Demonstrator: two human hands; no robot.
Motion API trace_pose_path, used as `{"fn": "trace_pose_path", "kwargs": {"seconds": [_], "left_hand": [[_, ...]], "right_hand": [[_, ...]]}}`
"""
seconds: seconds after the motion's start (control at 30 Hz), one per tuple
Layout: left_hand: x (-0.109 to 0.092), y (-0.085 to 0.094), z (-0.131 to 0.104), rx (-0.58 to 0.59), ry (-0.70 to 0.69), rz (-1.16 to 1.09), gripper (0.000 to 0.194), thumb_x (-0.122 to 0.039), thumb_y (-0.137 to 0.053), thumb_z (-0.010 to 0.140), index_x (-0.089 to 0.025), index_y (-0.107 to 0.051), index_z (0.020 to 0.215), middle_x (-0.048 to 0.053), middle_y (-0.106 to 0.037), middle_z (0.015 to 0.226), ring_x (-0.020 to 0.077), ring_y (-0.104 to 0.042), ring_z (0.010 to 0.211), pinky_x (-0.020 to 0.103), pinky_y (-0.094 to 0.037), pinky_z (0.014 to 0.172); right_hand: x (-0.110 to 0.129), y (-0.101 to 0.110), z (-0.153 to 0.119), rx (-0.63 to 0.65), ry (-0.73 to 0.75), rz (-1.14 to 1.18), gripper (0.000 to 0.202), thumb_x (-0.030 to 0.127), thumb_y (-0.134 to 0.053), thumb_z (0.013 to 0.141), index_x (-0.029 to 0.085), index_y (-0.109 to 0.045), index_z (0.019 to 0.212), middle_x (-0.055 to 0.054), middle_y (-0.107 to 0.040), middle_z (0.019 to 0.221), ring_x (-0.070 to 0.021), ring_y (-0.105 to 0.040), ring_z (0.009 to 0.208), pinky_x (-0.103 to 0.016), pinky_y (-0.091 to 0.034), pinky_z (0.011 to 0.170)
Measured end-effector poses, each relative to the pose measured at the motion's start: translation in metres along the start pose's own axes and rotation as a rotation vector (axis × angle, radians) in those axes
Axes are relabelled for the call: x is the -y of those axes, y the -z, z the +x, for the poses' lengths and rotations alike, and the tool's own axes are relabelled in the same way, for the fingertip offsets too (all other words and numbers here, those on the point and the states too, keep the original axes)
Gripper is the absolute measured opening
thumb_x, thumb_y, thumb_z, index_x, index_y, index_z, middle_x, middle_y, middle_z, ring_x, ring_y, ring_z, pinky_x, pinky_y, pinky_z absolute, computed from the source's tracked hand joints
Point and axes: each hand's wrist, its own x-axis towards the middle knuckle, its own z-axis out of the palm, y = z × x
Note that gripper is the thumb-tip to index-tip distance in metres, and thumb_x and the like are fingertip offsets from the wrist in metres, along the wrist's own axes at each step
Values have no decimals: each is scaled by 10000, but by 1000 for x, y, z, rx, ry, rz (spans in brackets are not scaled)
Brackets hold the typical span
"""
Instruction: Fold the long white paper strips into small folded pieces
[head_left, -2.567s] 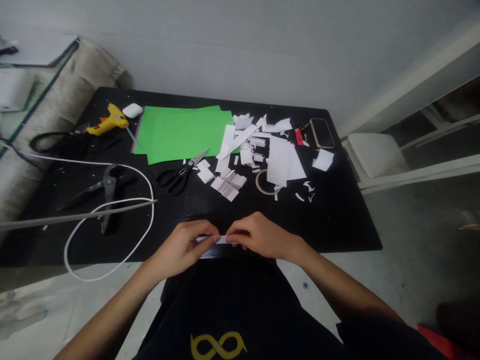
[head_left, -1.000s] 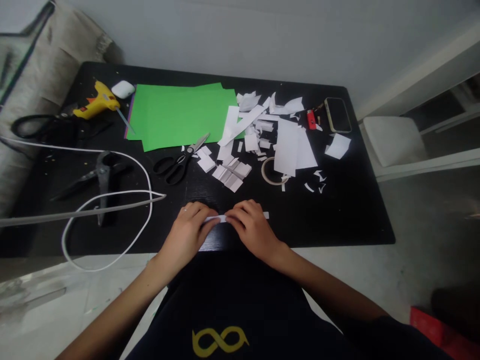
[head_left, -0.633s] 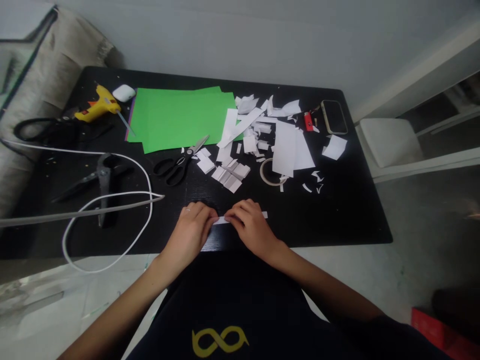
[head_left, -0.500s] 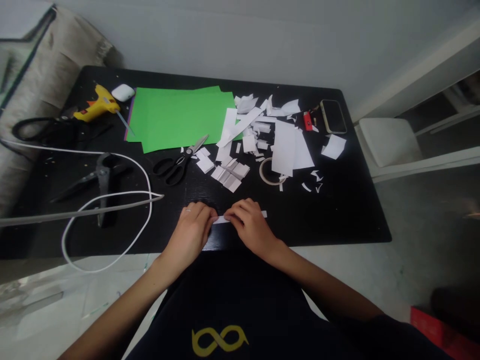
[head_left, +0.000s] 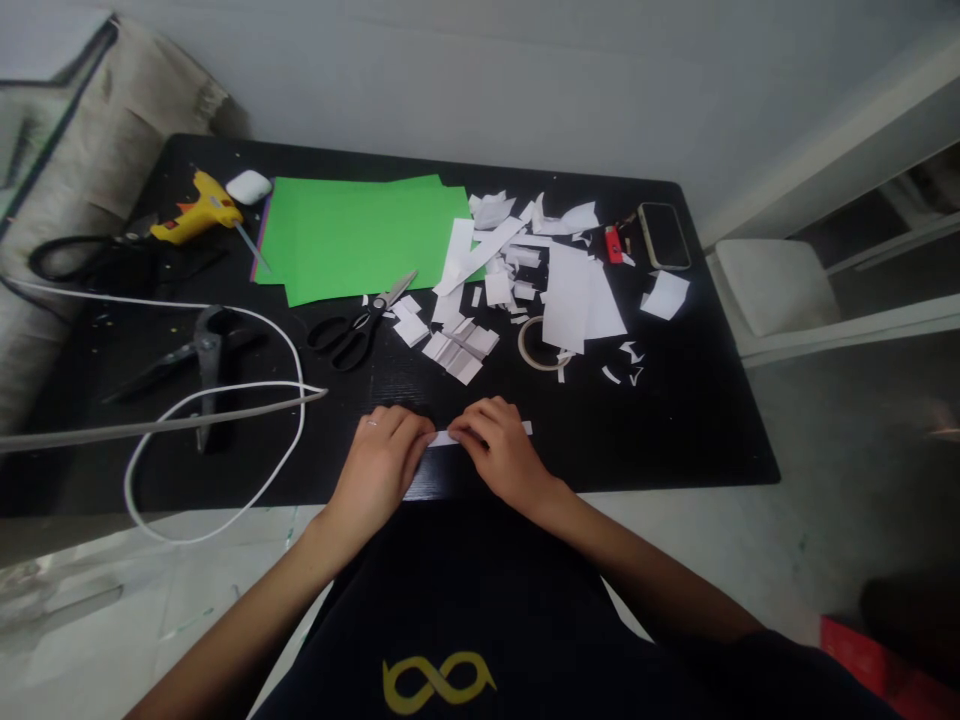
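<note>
Close to the table's front edge, a narrow white paper strip (head_left: 442,438) lies between my two hands. My left hand (head_left: 384,455) pinches its left end with thumb and fingers. A short way to the right, my right hand (head_left: 496,450) is closed on the same strip, whose far end pokes out past the knuckles. Both hands hide part of the strip. Just beyond them lies a folded white paper piece (head_left: 460,350) with several flaps. Black-handled scissors (head_left: 360,325) rest past my left hand, blades partly apart.
Green sheets (head_left: 360,240) lie at the back of the black table (head_left: 637,440). White scraps surround a tape roll (head_left: 525,350). A phone (head_left: 664,236) and red lighter (head_left: 613,244) sit at the right. On the left are a yellow glue gun (head_left: 199,212), pliers (head_left: 208,360) and a looped white cable (head_left: 292,450).
Almost nothing differs. The view has shifted very slightly, and both hands keep their grip on the paper strip in the same place.
</note>
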Motion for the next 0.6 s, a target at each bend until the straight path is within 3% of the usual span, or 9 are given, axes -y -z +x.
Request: {"fn": "trace_pose_path", "kwargs": {"seconds": [0.2,0.6], "left_hand": [[-5,-4,-9,-113,-141,62,289,-101,-518,1020,-196,-749,1165,93,-700,1025,256,-606,946,379,-448,815],[-16,-5,-35,-35,-185,206,506,9,-484,926,-104,-609,1403,148,-712,1317,309,-662,1201,463,-574,997]], "right_hand": [[-1,-2,0,-24,4,5,71,167,-691,985,199,-729,935,-32,-705,943,-209,-618,929,-363,-415,864],[2,0,-1,7,-29,5,107,174,-653,1010,217,-716,934,-21,-704,956,-202,-606,936,-363,-407,872]]}}
